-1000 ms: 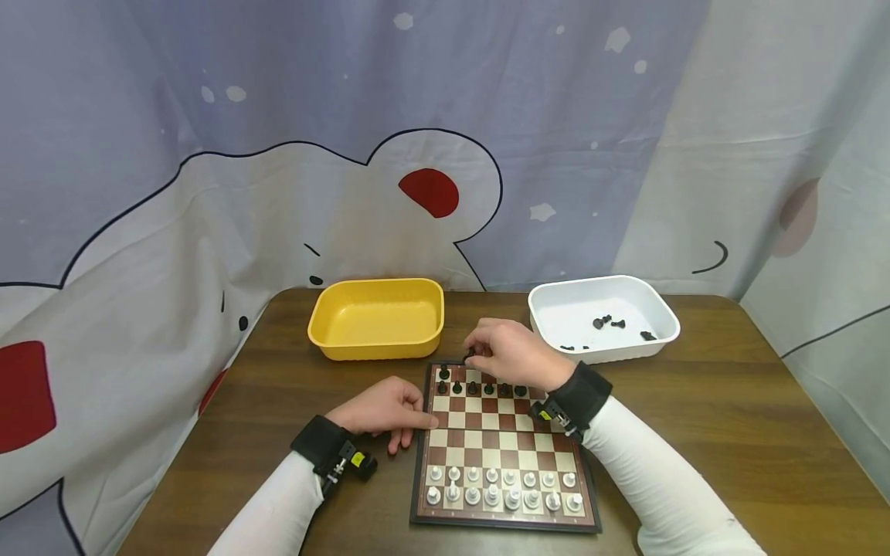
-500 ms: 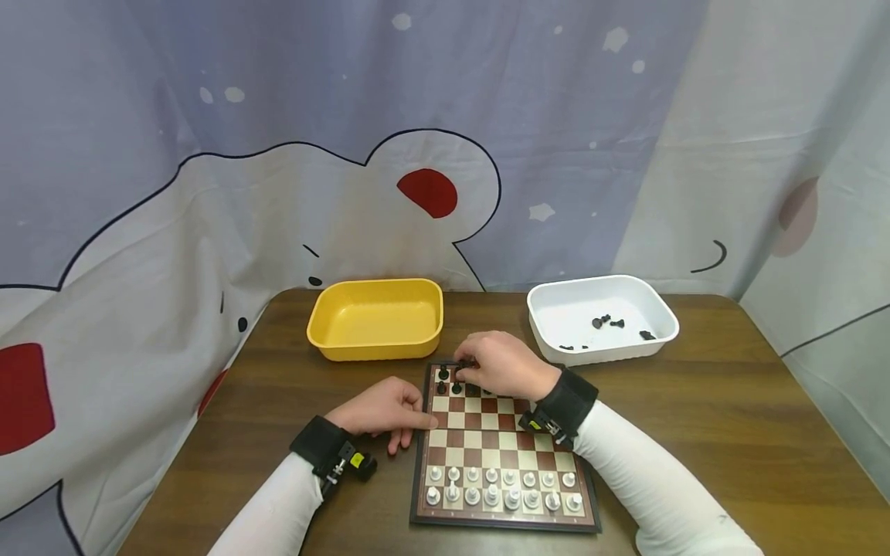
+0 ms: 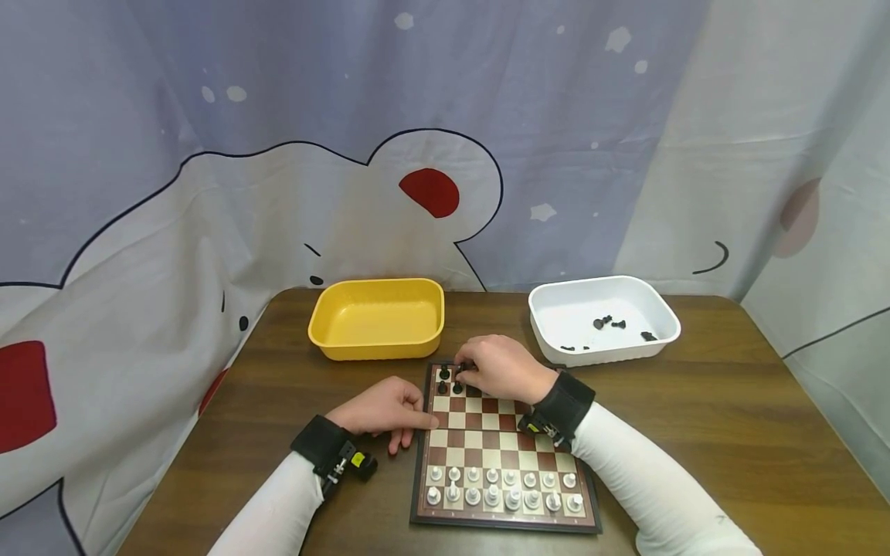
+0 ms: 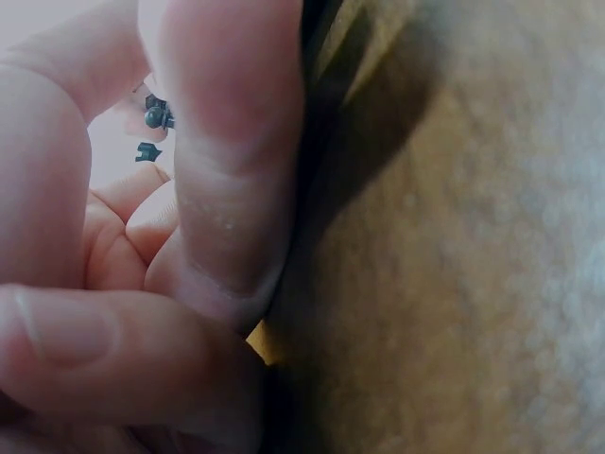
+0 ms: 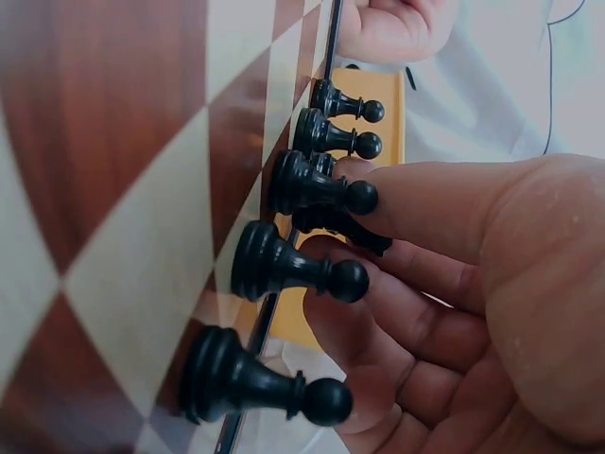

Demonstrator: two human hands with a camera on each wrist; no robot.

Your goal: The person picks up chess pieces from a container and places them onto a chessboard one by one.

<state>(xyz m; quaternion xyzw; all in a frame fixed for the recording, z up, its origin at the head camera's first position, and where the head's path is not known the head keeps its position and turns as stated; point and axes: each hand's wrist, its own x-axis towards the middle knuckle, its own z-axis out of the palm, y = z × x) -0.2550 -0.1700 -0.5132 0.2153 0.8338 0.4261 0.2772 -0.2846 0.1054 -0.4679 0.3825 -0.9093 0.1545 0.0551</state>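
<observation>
The left hand (image 3: 378, 407) rests at the left edge of the chessboard (image 3: 473, 421), one straight finger laid on its surface, gripping nothing; the right hand (image 3: 506, 367) pinches a black chess piece (image 5: 352, 229) between thumb and fingers, closed down to the piece. A yellow patch (image 3: 358, 459) on each wrist camera and the marks along the board's border are too small to read. The held piece sits tilted at the fingertips, at the far row; base contact cannot be determined. The yellow tray (image 3: 375, 352) stands beyond the board, far left. The corner piece (image 3: 444, 373) occupies the far left square. White pieces (image 3: 492, 496) fill two near rows. Black pawns (image 5: 253, 260) stand before the held piece, partly masking it. At right, the white tray (image 3: 605, 357) contains loose black pieces (image 3: 599, 323).
</observation>
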